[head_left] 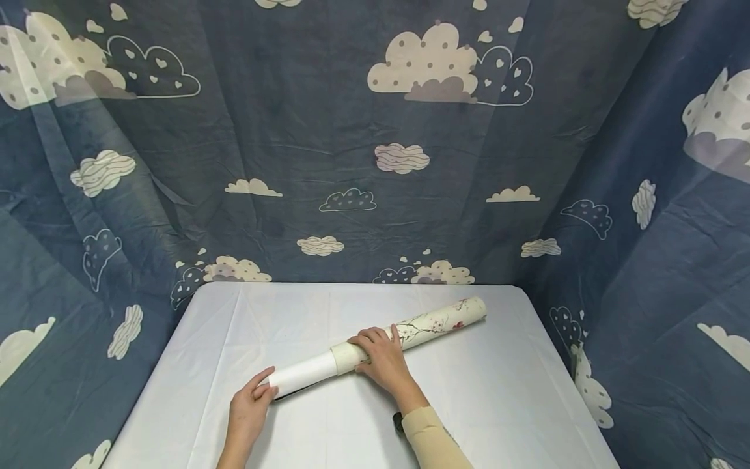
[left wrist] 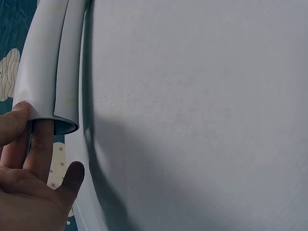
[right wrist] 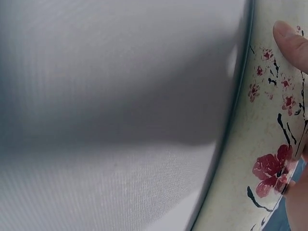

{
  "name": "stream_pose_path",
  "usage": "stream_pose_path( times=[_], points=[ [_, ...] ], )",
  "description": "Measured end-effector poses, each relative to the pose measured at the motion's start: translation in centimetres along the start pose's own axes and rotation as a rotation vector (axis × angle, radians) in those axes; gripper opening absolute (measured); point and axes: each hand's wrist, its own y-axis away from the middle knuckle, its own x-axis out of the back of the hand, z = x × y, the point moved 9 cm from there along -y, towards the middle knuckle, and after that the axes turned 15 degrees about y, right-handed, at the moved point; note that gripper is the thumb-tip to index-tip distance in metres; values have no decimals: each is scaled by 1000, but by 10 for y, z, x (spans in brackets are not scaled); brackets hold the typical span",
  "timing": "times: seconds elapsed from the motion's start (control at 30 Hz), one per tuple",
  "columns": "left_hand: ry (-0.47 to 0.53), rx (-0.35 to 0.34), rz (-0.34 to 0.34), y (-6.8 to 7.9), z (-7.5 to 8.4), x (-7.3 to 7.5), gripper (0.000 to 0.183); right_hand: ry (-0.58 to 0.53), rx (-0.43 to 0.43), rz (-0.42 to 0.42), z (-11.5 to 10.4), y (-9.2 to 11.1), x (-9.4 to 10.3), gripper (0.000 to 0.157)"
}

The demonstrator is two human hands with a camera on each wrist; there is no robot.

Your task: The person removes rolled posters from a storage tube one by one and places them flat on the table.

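A rolled white sheet (head_left: 305, 374) sticks out of the lower left end of a cream tube (head_left: 445, 320) printed with branches and red blossoms. My left hand (head_left: 249, 409) pinches the sheet's outer end. In the left wrist view, fingers reach into the open end of the white roll (left wrist: 45, 62) while a fingertip (left wrist: 20, 106) presses its outside; the sheet's overlapping edge shows along its length. Around the tube near its left end, my right hand (head_left: 383, 361) grips from above. The right wrist view shows the thumb (right wrist: 292, 48) against the blossom print.
Beneath lies a table with a white cloth (head_left: 498, 404). Dark blue fabric with a cloud pattern (head_left: 328, 130) hangs behind and at both sides. A black band (head_left: 398, 423) shows at the right wrist, by a beige sleeve (head_left: 433, 440).
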Motion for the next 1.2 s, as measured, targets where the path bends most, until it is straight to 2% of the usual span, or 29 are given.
stream_pose_path(
  times=[0.63,0.93,1.2],
  points=[
    [3,-33,18,1,3,5,42,0,-2,-10,8,-2,-2,62],
    [5,-6,5,2,0,8,44,-5,-3,-16,11,-3,-2,63],
    [8,-14,11,1,1,10,44,-4,0,8,13,-2,-1,62]
  ],
)
